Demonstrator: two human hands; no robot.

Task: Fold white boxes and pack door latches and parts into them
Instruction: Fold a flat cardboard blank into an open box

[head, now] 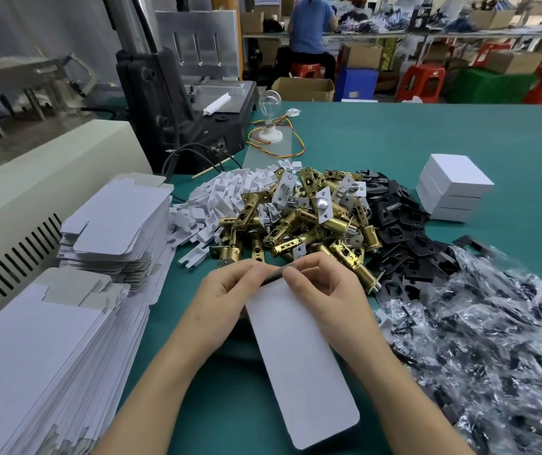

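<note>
Flat white box blank [299, 366]: held low over the green table [427, 136], its far end pinched by the curled fingers of the left hand [230, 292] and the right hand [324, 290]; a dark strip there is possibly an inner flap edge. Brass door latches [302, 224] are heaped just beyond the hands, flanked by white plastic parts [227, 195] and black plates [404, 224]. Folded boxes [453, 188] are stacked farther right.
</note>
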